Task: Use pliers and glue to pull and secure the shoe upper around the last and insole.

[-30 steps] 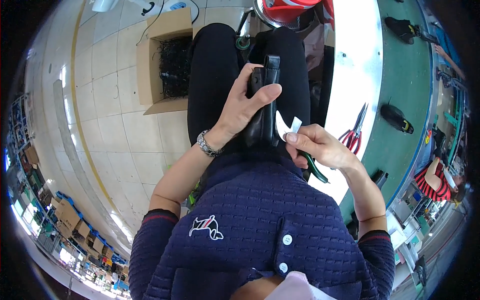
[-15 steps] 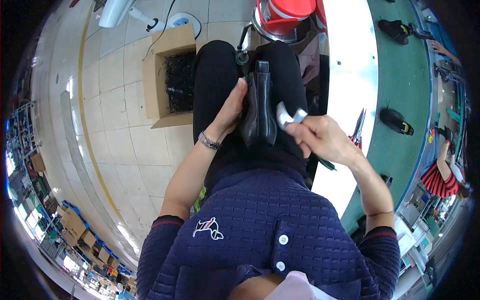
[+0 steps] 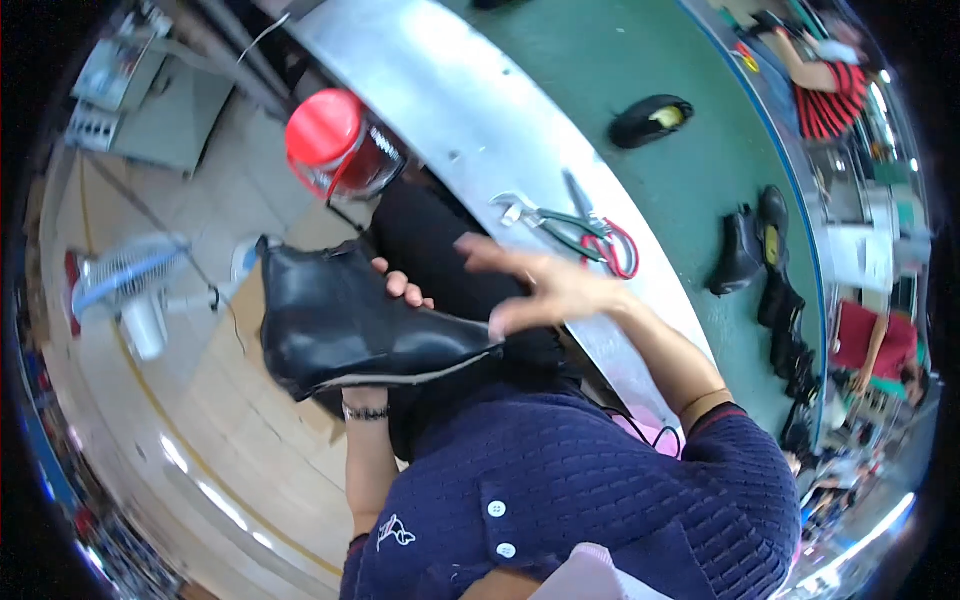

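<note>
A black leather ankle boot [image 3: 350, 310] lies sideways over my lap, its shaft to the left and its toe to the right, with a pale sole edge along the near side. My left hand [image 3: 405, 287] supports it from beneath; the fingertips curl over its far side. Beside the toe is my right hand [image 3: 550, 285], blurred slightly, fingers spread and holding nothing; its thumb is close to the toe, and I cannot tell whether they touch. On the metal bench rest a silver-headed tool with a green handle [image 3: 518, 212] and red-handled scissors [image 3: 612, 248].
A clear container with a red lid [image 3: 325, 130] stands beyond my knees. To the right, the metal bench [image 3: 440, 100] borders a green belt [image 3: 570, 60] carrying a black shoe [image 3: 650, 120] and several others. A fan [image 3: 130, 290] stands left. Other people sit beyond the belt.
My view has swung right. The boot has turned from upright between my knees to sideways. My right hand has let go of the green-handled tool, which now lies on the bench.
</note>
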